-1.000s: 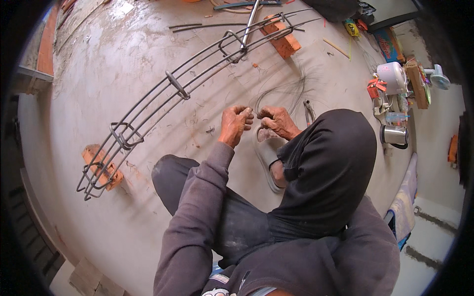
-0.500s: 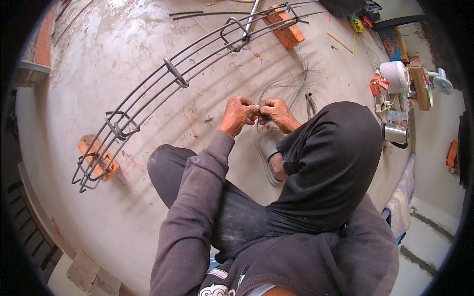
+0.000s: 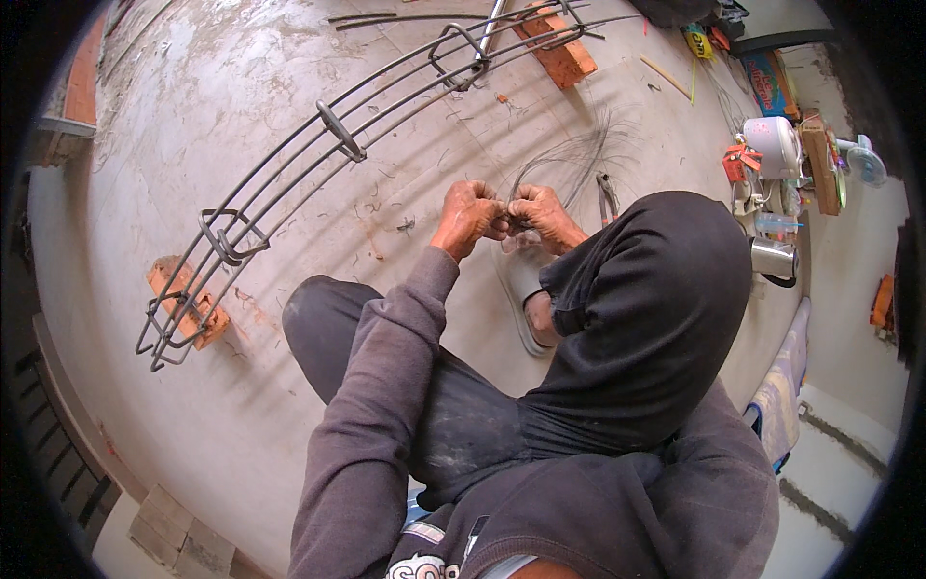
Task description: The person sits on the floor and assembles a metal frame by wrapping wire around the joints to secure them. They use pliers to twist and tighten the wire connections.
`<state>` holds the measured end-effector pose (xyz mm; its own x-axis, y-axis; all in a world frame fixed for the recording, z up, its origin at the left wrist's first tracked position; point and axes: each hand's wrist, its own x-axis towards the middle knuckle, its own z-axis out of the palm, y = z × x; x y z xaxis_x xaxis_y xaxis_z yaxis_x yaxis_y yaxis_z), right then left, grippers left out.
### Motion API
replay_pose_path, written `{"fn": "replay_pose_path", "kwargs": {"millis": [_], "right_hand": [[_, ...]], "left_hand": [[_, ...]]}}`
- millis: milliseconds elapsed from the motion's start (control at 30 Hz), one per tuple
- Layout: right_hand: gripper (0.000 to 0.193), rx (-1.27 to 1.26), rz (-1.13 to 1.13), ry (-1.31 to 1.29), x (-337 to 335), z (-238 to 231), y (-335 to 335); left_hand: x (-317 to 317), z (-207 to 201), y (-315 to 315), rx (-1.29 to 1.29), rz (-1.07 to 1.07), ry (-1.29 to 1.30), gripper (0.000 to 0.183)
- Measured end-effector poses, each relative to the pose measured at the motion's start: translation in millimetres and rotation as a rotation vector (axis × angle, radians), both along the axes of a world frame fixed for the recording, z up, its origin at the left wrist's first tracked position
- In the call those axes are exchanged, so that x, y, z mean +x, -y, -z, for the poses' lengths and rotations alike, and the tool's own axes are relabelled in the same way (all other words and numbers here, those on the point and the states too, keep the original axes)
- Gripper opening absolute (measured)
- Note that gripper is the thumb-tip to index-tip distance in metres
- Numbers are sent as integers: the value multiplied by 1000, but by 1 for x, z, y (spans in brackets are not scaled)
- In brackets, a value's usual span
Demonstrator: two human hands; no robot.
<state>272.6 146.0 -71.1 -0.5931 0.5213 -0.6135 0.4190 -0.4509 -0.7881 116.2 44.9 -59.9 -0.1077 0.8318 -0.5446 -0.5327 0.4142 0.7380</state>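
A: In the head view, which containers do you see?

B: They're along the right side: a white rounded cooker [image 3: 772,147], a clear plastic cup [image 3: 775,223] just below it, and a silver vessel [image 3: 774,259] with a dark handle. Farther up lie a blue-and-red carton [image 3: 767,85] and a small yellow packet [image 3: 697,41].

A: What's inside them?

B: I can't tell; their contents are hidden or too small to make out.

A: And the hands?

B: The right hand [image 3: 545,218] is closed around a bundle of thin wires [image 3: 579,159], which fans out over the floor, up and to the right. The left hand [image 3: 469,220] is closed too, its fingertips pinched and touching the right hand's. I can't tell whether a strand lies between them. Both are above the front of a grey sandal [image 3: 522,278].

A: What else is near?

B: Pliers [image 3: 606,198] lie just right of the right hand. Up and left, a curved steel bar cage [image 3: 340,132] rests on a left brick [image 3: 207,323] and a right brick [image 3: 567,60].

A: What differs from a second ago?

B: There was a gap between the hands then; now they meet. The cage and pliers sit slightly higher in the view, as does the floor around them, so the camera has shifted. The wires are in the right hand in both.
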Motion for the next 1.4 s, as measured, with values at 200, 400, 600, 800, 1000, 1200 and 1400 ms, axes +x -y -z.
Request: {"fn": "replay_pose_path", "kwargs": {"millis": [200, 400, 600, 800, 1000, 1200, 1400], "right_hand": [[12, 15, -17, 24, -6, -4, 2], [11, 20, -53, 28, -4, -2, 4], [10, 97, -127, 97, -8, -6, 9], [10, 124, 24, 91, -7, 1, 4], [11, 62, 58, 103, -13, 7, 0], [13, 73, -10, 130, -10, -10, 6], [12, 94, -38, 124, -11, -2, 8]], "left_hand": [[-2, 6, 3, 41, -49, -14, 18], [-3, 7, 3, 43, 31, -110, 19], [-2, 26, 3, 84, 107, -175, 20], [4, 27, -3, 120, 80, -235, 21], [2, 23, -2, 73, -13, -278, 23], [4, 13, -3, 38, -79, -123, 23], [0, 20, -2, 62, 6, -140, 23]]}}
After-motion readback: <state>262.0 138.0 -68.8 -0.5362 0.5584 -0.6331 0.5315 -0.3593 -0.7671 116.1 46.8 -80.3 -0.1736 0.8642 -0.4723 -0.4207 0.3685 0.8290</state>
